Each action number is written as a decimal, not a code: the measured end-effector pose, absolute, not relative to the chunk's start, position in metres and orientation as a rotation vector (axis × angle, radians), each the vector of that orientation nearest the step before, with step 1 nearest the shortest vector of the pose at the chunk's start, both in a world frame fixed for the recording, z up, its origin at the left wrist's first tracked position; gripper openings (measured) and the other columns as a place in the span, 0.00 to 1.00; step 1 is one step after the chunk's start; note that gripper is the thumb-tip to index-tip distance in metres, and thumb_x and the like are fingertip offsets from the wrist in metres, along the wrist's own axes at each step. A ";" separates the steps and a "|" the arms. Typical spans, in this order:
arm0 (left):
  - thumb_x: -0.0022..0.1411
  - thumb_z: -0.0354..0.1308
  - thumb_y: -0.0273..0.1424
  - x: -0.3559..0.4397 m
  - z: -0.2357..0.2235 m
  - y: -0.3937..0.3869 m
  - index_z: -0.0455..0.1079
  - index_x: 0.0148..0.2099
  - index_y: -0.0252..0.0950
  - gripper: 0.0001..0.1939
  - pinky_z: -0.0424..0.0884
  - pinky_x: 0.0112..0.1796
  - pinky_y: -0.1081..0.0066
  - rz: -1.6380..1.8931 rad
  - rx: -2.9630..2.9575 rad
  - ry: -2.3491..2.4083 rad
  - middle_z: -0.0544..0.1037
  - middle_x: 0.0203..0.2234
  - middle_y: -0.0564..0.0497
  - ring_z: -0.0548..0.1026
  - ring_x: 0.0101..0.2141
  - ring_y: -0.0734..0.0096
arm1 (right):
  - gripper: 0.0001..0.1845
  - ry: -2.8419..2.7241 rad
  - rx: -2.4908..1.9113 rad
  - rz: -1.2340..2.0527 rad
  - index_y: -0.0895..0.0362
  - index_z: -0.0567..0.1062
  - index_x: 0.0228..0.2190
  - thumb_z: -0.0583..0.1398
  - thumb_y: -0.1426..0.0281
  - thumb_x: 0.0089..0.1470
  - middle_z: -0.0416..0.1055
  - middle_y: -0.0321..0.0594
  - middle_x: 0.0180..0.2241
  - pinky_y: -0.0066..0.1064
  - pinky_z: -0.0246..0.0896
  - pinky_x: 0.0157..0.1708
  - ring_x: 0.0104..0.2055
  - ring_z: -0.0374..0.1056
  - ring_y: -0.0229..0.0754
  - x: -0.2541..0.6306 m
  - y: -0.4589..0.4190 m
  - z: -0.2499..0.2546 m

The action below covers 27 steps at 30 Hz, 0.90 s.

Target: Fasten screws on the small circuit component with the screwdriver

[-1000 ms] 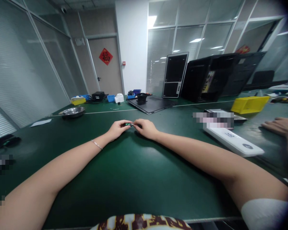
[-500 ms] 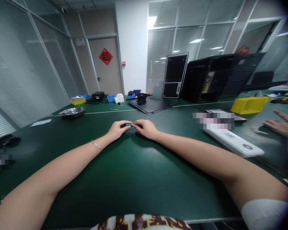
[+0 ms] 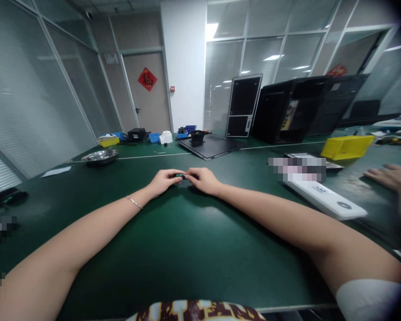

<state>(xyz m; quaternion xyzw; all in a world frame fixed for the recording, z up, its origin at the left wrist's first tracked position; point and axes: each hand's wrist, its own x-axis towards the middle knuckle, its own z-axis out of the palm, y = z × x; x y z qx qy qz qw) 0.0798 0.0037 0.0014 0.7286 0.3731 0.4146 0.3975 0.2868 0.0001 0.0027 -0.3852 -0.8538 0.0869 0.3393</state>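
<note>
Both my hands meet just above the green tabletop (image 3: 187,232), around a small dark part with green on it (image 3: 179,176). My left hand (image 3: 162,182) pinches this part between thumb and fingers from the left. From the other side, the thumb and fingertips of my right hand (image 3: 203,180) close on its right end. My fingers cover most of the part, and it is too small to tell its kind.
A metal bowl (image 3: 102,157) stands to the left. Behind my hands lies a flat black panel (image 3: 217,145) with a black funnel-like piece (image 3: 197,137). At right are a white power strip-like bar (image 3: 327,198), a yellow bin (image 3: 347,147) and another person's hand (image 3: 389,177). Black computer cases (image 3: 277,111) stand behind.
My hands stay in nearly the same place, with the small part shifting slightly between my fingers. At the right, the other person's hand has lowered and flattened toward the table.
</note>
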 end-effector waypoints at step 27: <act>0.53 0.67 0.33 0.078 0.002 0.006 0.73 0.52 0.33 0.24 0.69 0.46 0.64 1.065 1.762 0.896 0.80 0.44 0.42 0.76 0.44 0.61 | 0.12 -2.223 -1.114 0.125 0.52 0.77 0.35 0.55 0.63 0.62 0.78 0.36 0.36 0.27 0.53 0.31 0.35 0.69 0.40 0.285 0.002 0.002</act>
